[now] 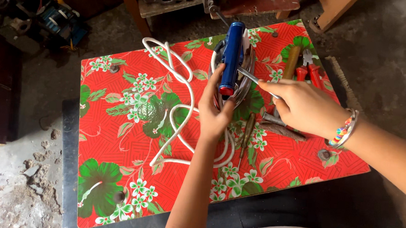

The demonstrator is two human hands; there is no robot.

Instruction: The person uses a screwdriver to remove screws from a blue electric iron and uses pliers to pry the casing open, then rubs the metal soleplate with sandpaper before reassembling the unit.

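At nine o'clock on the red floral-patterned tabletop (120, 137), the white looped power cord (180, 113) sprawls in slack coils toward the centre. Just past centre, the left hand (214, 112) is clamped around the rear of the blue-handled metal clothes iron (233, 60), which stands tipped on its heel near twelve o'clock. At three o'clock, the right hand (303, 107) is closed around a slim metal screwdriver (254, 80), its tip touching the iron's side. A firm, steady brace on the iron and a tip kept square to the fastener would likely prevent slipping. The fastener itself is hidden behind the thumb. Red-handled pliers (307, 70) and a wooden-handled tool (291, 61) lie at two o'clock, partly covered by the right hand.
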